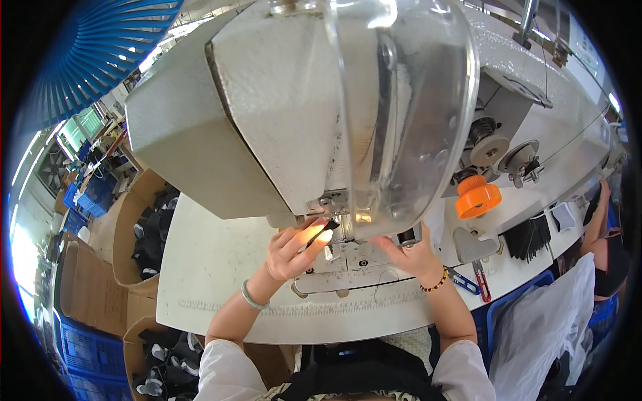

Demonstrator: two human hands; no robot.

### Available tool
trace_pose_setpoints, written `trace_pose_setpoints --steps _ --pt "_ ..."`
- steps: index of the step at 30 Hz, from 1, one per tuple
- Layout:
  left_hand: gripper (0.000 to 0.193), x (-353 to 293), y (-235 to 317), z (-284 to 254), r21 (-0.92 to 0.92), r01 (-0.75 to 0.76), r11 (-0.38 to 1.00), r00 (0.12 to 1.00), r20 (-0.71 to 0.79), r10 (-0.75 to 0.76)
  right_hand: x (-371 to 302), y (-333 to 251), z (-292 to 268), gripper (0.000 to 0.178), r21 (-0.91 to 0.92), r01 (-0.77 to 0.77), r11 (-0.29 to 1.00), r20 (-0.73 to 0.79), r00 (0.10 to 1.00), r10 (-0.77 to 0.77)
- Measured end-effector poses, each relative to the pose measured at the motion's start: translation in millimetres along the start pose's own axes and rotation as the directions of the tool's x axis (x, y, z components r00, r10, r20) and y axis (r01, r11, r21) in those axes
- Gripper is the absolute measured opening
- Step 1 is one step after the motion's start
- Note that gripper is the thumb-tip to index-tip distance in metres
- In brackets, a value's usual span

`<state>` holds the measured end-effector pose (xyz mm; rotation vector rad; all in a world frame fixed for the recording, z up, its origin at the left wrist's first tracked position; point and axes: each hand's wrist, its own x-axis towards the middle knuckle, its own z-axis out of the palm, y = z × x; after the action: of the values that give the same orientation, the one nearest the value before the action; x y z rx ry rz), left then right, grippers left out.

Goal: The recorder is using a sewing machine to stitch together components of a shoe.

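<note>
A large white sewing machine (281, 100) fills the upper middle, with a clear plastic guard (408, 120) on its front. My left hand (291, 252) is at the left of the needle area, its fingers closed on a small black fabric piece (325, 230). Lamp light falls brightly on those fingertips. To the right of the needle, my right hand (416, 257) lies by the machine bed (348, 264), thumb stretched out toward the middle. Its other fingers are partly hidden behind the machine head; I see nothing held in it.
Blue-handled snips (465, 282) and red-handled snips (481, 281) lie right of my right wrist, near black strips (527, 239) and a grey pad (473, 245). Cardboard boxes (134, 234) of black pieces stand left. A person's arm (597, 217) shows far right.
</note>
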<state>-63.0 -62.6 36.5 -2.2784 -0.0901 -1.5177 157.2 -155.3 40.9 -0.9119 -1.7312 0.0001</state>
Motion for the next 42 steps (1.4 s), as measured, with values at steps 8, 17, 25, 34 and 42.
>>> trace_pose_setpoints --steps 8,17,25,34,42 --pt "0.045 0.0 1.8 2.9 -0.043 0.072 0.996 0.996 -0.041 -0.074 -2.0 5.4 3.3 0.023 0.013 -0.016 1.000 0.008 1.000 0.016" --pt "0.044 1.0 3.6 4.7 -0.061 0.108 0.992 0.991 -0.071 -0.113 -8.1 9.0 3.5 0.018 0.007 -0.072 0.997 0.069 0.995 0.071" --pt "0.042 2.1 1.7 3.5 -0.121 0.138 0.983 0.988 -0.046 -0.145 -8.7 6.1 2.6 0.016 -0.060 -0.094 0.994 0.103 0.990 0.100" --pt "0.042 5.2 3.4 6.9 -0.111 0.203 0.973 0.976 -0.058 -0.210 5.9 -4.3 6.0 0.027 0.008 -0.099 0.995 -0.009 0.995 0.099" --pt "0.038 0.8 2.0 7.7 -0.139 0.258 0.956 0.965 -0.003 -0.261 0.7 4.1 11.5 0.024 -0.063 0.010 0.998 -0.081 0.997 -0.015"
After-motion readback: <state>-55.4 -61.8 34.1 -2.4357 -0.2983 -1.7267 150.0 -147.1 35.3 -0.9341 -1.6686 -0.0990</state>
